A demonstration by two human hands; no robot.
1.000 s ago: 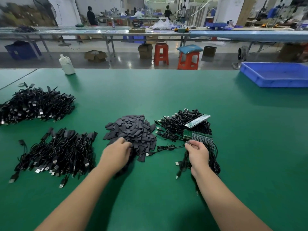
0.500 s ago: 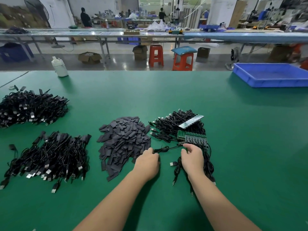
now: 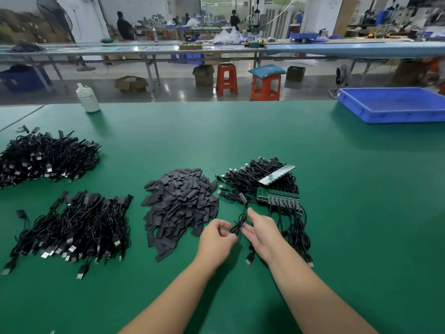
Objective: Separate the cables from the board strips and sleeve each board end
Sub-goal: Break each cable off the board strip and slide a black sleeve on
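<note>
One view, head camera. A single black cable [image 3: 240, 219] hangs between both hands, just beside the sleeve pile [image 3: 180, 203] and near the board strip [image 3: 279, 197]. Left hand [image 3: 216, 239] pinches the loop; right hand [image 3: 263, 233] has its fingers straight and spread. The cable looks light and limp, its small board end likely fragile: best gripped by the cord close behind the board.

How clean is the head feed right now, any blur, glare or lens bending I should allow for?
Head view: right hand fingers motion-blurred, and the cable pinched by the left hand is soft; the sleeve pile and board strip are sharp. Wide-angle bending curves the far bench. Glare on the floor; soft arm shadows on the green table.
</note>
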